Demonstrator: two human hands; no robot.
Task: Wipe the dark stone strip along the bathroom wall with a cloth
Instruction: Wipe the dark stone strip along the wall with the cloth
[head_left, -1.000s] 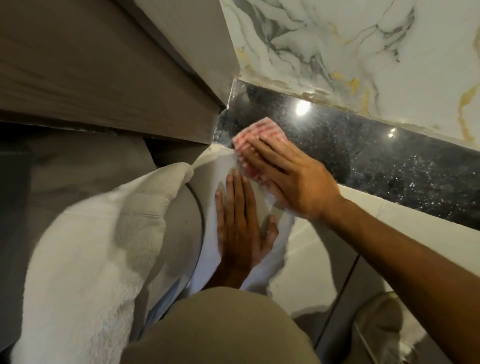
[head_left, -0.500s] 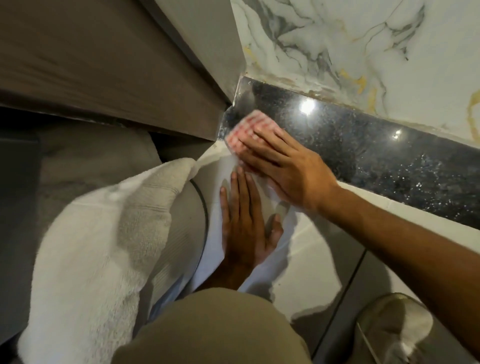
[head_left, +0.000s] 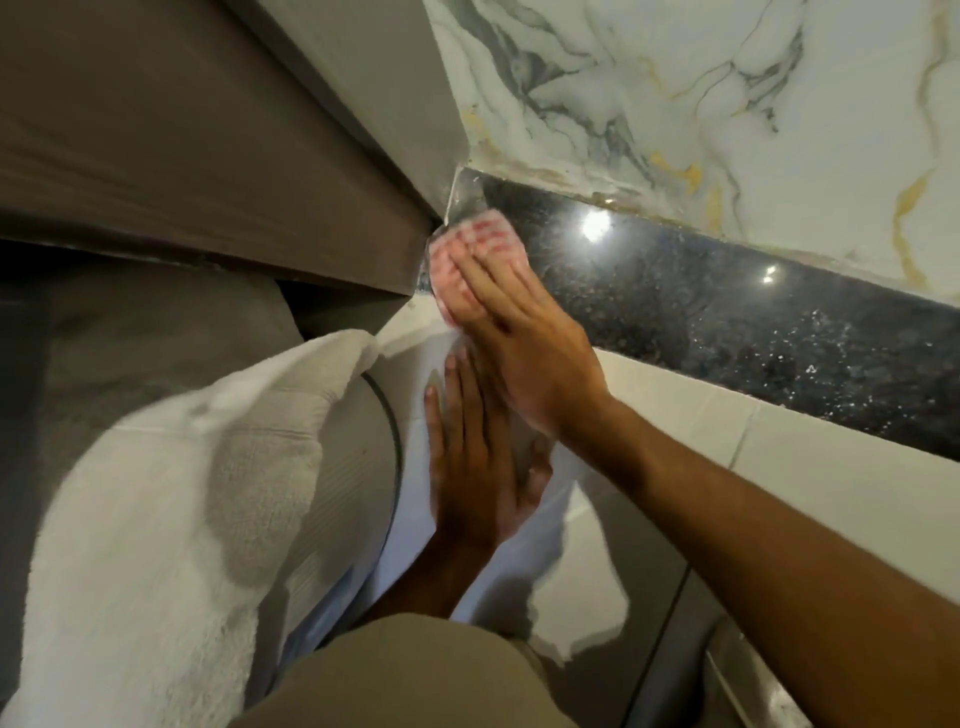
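Note:
The dark speckled stone strip runs along the wall from the corner at upper middle down to the right edge. A red-and-white checked cloth lies flat on the strip's left end, right at the corner. My right hand presses on the cloth with its fingers stretched out, and most of the cloth is hidden under them. My left hand rests flat, fingers together, on the white tile below the strip, partly covered by my right wrist.
A brown wooden door frame meets the strip at the corner. A white towel hangs at lower left. Veined white marble covers the wall above the strip. My beige-clad knee fills the bottom middle.
My right hand has slid the cloth up and to the left along the strip into the corner. My left hand has stayed flat on the tile.

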